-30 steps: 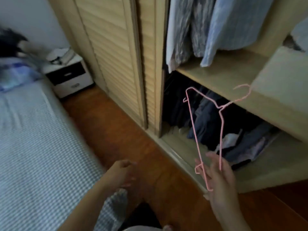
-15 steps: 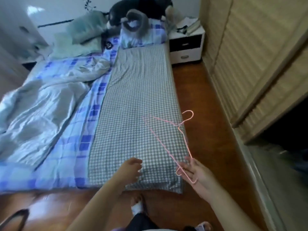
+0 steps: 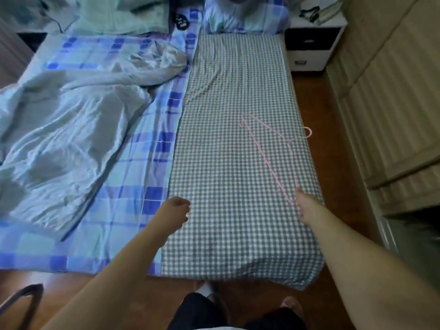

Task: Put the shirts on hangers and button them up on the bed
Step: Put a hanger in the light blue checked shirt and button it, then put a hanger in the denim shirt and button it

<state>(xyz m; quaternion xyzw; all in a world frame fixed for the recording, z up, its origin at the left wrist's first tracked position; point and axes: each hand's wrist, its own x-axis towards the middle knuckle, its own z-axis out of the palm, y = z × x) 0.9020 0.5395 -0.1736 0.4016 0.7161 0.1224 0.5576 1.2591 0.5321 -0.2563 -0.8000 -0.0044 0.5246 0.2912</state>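
Pink wire hanger (image 3: 273, 153), faint against checked bed (image 3: 233, 96), one end pinched by right hand (image 3: 307, 207); left hand (image 3: 177, 210) loosely curled, empty; wooden floor (image 3: 316, 91).

Left hand (image 3: 177, 210): fingers loosely curled, holding nothing, arm extended toward 12 o'clock.
Right hand (image 3: 307, 207): extended toward 12 o'clock, grip state indeterminate.

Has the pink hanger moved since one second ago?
Yes. The pink hanger went from the wardrobe opening to above the checked bed, held by the right hand.
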